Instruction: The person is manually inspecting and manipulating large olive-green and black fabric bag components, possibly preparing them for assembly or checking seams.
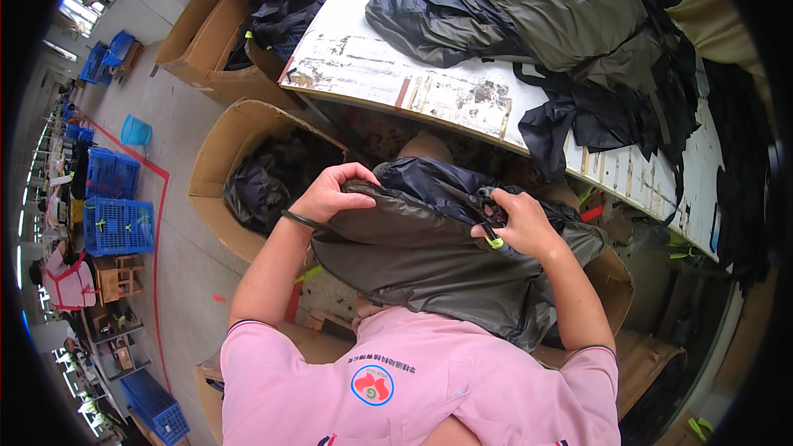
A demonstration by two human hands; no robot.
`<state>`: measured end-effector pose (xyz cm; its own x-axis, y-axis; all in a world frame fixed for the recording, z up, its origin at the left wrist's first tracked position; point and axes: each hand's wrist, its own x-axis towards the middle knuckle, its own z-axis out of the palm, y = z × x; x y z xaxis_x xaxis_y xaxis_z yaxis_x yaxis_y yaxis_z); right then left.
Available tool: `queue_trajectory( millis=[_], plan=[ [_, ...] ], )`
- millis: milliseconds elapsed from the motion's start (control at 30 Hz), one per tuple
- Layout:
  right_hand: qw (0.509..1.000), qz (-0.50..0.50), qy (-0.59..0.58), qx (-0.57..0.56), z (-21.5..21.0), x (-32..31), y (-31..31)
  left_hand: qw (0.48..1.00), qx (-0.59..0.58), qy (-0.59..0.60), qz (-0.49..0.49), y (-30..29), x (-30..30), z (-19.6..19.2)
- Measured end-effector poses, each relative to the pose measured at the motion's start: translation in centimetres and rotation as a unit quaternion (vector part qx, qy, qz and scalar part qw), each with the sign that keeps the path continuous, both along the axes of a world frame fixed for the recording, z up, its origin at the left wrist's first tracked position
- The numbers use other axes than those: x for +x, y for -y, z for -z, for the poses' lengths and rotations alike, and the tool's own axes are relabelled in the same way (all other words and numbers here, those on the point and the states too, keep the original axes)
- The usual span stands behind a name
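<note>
A piece of olive-grey fabric with a black lining (405, 252) is spread across my lap. My left hand (332, 193), with a dark bangle at the wrist, pinches its upper edge between thumb and fingers. On the right, my right hand (524, 227) is closed around black-handled scissors (491, 208). Their blades point left along the fabric's upper edge; whether the tips touch the cloth I cannot tell. A yellow-green tag or strip (496, 242) shows just under my right thumb.
Ahead stands a worn white table (413, 87) with a pile of olive and black fabric pieces (562, 16). A cardboard box (216, 157) of dark fabric is at my left, another box (194, 41) beyond it. Blue crates (120, 227) stand on the floor farther left.
</note>
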<state>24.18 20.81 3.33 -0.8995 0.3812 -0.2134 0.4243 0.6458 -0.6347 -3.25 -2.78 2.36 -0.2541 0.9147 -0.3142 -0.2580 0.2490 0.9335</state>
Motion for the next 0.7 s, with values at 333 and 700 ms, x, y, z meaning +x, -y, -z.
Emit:
queue_trajectory(
  millis=[333,700],
  plan=[
    [0.989,-0.104,-0.055,0.085,-3.1,-4.4,3.8,0.999,0.012,-0.040,0.007,0.4,2.9,-2.3],
    [0.991,-0.104,-0.025,0.082,-1.7,-3.7,3.6,0.998,0.024,-0.044,0.031,0.0,2.8,-2.0]
  ],
)
